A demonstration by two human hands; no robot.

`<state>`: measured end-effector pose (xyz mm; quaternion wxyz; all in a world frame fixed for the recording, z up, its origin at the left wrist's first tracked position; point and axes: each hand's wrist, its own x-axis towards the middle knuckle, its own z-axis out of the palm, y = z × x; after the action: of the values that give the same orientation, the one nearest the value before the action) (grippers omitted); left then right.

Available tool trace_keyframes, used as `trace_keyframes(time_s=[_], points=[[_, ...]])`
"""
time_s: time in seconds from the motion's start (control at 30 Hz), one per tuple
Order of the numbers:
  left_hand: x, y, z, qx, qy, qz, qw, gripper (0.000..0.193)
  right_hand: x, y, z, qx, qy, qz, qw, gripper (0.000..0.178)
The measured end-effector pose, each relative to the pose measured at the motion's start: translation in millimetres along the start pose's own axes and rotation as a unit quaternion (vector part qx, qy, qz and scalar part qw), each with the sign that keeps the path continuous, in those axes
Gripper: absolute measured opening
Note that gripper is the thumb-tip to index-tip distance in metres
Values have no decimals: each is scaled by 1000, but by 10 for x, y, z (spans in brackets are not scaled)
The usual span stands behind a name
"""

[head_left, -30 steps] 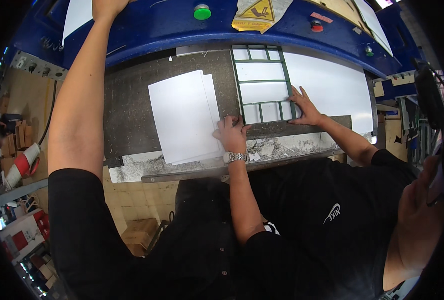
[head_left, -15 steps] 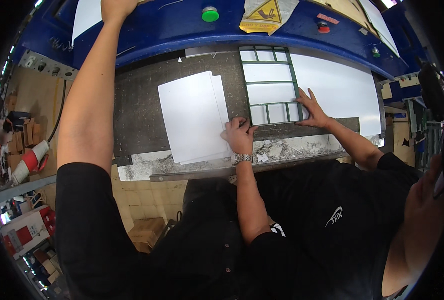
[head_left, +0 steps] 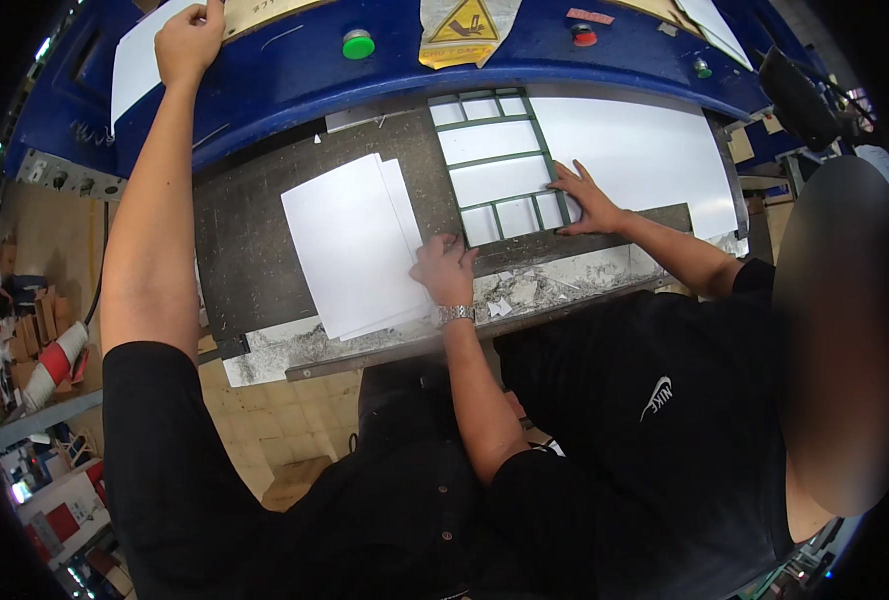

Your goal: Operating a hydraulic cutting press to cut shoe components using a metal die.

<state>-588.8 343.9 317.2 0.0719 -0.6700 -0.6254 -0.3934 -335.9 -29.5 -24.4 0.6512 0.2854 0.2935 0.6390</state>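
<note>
— White paper everywhere. What is the wearer's own left hand [head_left: 189,40] doing?

— It is reaching far up to the top of the curved blue machine housing [head_left: 294,75] and lying on a large white sheet [head_left: 132,75] that is leaning there. The fingers are curling over at the sheet's upper edge, but I cannot tell whether they are pinching it or only resting on it. The wearer's right hand is not showing.

— And the two slimmer hands lower down?

— Those seem to be belonging to the person in the black shirt standing alongside. The hand with the metal wristwatch [head_left: 444,268] is sitting half curled, fingertips pressing the right edge of a stack of plain white sheets [head_left: 349,245] on the dark grey bench [head_left: 249,240]. The other hand [head_left: 584,198] is lying spread flat on the lower right corner of a green grid-shaped frame [head_left: 499,160], which is lying over a broad white sheet [head_left: 634,145].

— Anything around them?

— Pale paper scraps [head_left: 524,292] are littering the bench's front edge. A round green button [head_left: 358,44], a yellow triangular warning sign [head_left: 467,22] and a small red button [head_left: 584,35] are showing on the housing.
</note>
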Motion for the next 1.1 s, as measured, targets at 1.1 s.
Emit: trace_keyframes(time_s=[1.1], points=[[204, 36, -520, -18, -36, 28, 999, 43, -225, -558, 881, -871, -158, -51, 462, 33]])
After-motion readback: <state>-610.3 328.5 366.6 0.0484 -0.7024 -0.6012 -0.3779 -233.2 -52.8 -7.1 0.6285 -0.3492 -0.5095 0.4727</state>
